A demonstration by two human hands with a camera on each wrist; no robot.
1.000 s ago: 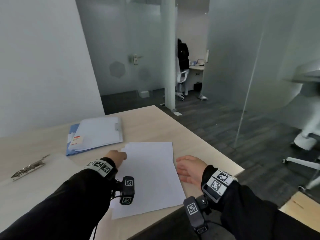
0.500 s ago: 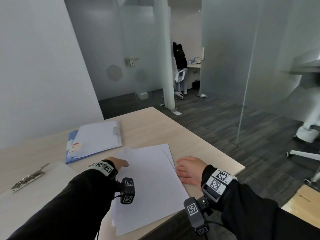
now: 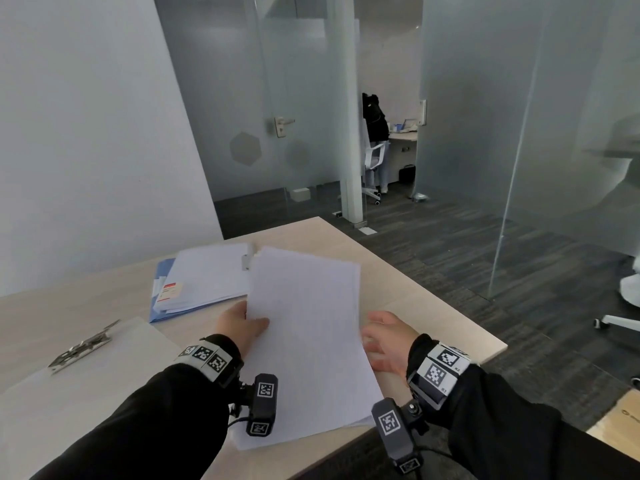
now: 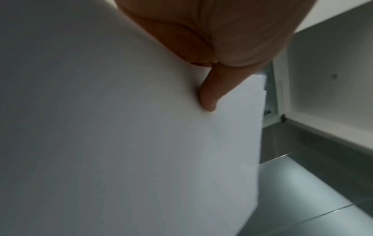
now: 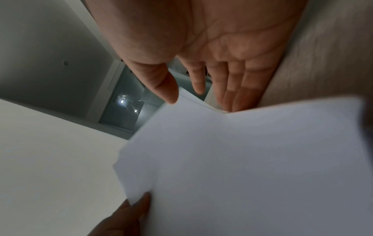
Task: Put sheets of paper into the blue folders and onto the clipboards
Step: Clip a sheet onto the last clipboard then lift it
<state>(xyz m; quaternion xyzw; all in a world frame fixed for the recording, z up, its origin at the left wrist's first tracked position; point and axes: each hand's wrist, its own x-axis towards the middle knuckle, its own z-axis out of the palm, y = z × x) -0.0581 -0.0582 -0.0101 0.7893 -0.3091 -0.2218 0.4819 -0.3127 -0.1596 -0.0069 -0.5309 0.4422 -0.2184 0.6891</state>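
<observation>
Left hand (image 3: 242, 329) pinches the left edge of the paper stack (image 3: 308, 344), thumb on top, tilting its far end up off the desk (image 3: 433, 306) w/ right hand (image 3: 386, 341) loose-fingered by the right edge (prob. to steady it), clipboard (image 3: 104, 393) near left, blue folder (image 3: 162, 271) far left.

- The left hand (image 3: 239, 329) pinches the left edge of a sheaf of paper (image 3: 308, 341), thumb (image 4: 210, 94) lying on top and the fingers hidden beneath it.
- The right hand (image 3: 388, 341) is spread, palm turned toward the sheaf's right edge, fingers (image 5: 238, 89) straight and close together (whether they touch the paper cannot be told).
- Both forearms, in black sleeves, reach forward, each wrist banded with a marker cuff.
</observation>
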